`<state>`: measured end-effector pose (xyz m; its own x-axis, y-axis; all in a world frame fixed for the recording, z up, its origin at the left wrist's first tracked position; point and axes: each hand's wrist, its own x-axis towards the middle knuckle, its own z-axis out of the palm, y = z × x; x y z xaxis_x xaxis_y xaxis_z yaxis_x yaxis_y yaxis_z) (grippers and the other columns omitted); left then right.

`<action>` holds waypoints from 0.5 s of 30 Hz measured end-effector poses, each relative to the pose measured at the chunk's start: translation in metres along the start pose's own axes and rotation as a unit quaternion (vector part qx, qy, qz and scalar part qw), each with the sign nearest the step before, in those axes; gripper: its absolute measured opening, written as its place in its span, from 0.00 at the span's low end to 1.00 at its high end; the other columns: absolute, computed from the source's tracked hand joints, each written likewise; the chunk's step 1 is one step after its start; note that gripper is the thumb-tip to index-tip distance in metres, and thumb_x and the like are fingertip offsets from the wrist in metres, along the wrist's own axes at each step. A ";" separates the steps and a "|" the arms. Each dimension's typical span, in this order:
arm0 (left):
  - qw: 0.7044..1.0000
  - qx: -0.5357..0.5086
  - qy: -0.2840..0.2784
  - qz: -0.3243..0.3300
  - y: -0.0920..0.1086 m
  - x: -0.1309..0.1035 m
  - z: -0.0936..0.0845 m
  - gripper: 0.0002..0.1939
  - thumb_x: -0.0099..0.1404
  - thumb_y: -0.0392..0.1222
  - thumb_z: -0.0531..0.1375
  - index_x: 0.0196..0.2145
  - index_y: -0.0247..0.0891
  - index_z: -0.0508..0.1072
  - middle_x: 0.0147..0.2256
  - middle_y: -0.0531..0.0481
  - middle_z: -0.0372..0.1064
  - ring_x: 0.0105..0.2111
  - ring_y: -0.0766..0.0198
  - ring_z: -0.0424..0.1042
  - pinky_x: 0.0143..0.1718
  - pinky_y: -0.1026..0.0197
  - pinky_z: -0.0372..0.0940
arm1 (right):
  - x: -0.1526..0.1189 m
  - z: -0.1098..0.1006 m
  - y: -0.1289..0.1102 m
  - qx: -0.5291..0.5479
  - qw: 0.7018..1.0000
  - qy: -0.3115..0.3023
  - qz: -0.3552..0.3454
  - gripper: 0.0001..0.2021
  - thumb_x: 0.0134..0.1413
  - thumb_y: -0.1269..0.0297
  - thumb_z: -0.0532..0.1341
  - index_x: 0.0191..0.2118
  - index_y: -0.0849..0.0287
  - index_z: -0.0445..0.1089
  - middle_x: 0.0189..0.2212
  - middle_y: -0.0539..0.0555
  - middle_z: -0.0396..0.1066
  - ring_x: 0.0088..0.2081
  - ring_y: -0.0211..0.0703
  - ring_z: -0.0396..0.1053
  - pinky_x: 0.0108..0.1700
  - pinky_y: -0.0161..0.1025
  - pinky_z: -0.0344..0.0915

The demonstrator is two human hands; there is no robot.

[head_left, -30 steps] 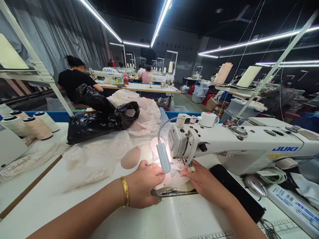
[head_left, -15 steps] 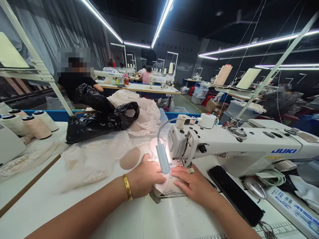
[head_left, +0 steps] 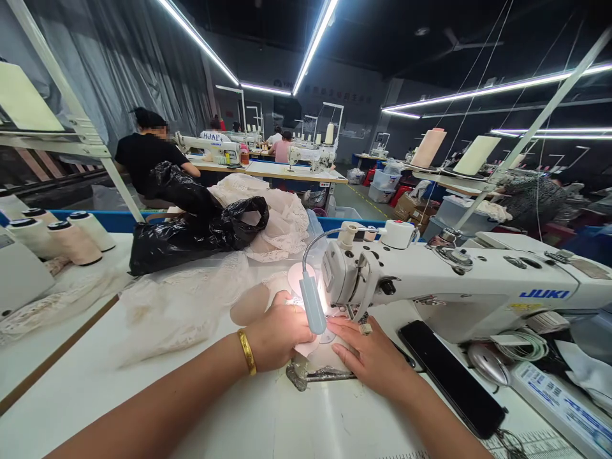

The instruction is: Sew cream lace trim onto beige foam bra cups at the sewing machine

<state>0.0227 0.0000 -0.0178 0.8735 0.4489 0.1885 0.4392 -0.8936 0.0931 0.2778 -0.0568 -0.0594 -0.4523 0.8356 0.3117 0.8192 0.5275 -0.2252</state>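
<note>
A white JUKI sewing machine (head_left: 459, 274) stands on the right, its needle end over the bed plate. Under the small grey gooseneck lamp (head_left: 312, 303), pale pink fabric (head_left: 306, 348) lies at the needle area. My left hand (head_left: 282, 335), with a gold bangle at the wrist, is closed on this fabric; the lamp hides part of its fingers. Just right of the needle, my right hand (head_left: 363, 347) lies flat with fingers stretched out, pressing on the work. A round pale fabric piece (head_left: 249, 305) rests left of my left hand.
Sheer lace fabric (head_left: 176, 306) spreads on the left, with a black plastic bag (head_left: 176, 245) behind it. Thread cones (head_left: 76, 239) stand at far left. A phone (head_left: 449, 376) and a long white box (head_left: 559, 401) lie at right. A person (head_left: 148, 150) sits beyond.
My left hand has shifted slightly up and away, drawing the pink fabric with it, so less of it shows and more bed plate is visible. My right hand has barely moved.
</note>
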 end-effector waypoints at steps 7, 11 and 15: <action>1.000 0.004 0.001 -0.003 0.003 0.000 0.001 0.11 0.54 0.26 0.62 0.31 0.39 0.69 0.33 0.55 0.74 0.36 0.56 0.72 0.47 0.49 0.48 | 0.000 -0.009 -0.004 0.010 1.000 0.028 -0.008 0.14 0.71 0.63 0.54 0.55 0.51 0.72 0.38 0.56 0.77 0.42 0.55 0.72 0.46 0.56 0.72; 1.000 0.005 0.007 -0.002 0.001 -0.001 0.004 0.12 0.53 0.26 0.61 0.33 0.40 0.70 0.34 0.55 0.76 0.37 0.55 0.72 0.47 0.48 0.48 | 0.001 -0.012 -0.008 0.063 0.996 0.064 0.004 0.09 0.71 0.65 0.52 0.48 0.54 0.69 0.37 0.56 0.76 0.40 0.53 0.71 0.42 0.52 0.74; 1.000 0.005 -0.001 -0.008 -0.002 0.000 0.008 0.15 0.49 0.25 0.60 0.33 0.40 0.70 0.36 0.55 0.76 0.38 0.55 0.72 0.48 0.46 0.49 | 0.002 -0.009 -0.007 0.090 0.992 0.082 0.034 0.09 0.71 0.64 0.52 0.45 0.56 0.68 0.43 0.60 0.73 0.43 0.54 0.72 0.43 0.52 0.74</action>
<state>0.0230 0.0020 -0.0261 0.8664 0.4636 0.1857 0.4558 -0.8860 0.0854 0.2746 -0.0602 -0.0490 -0.3236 0.8418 0.4322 0.7623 0.5025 -0.4080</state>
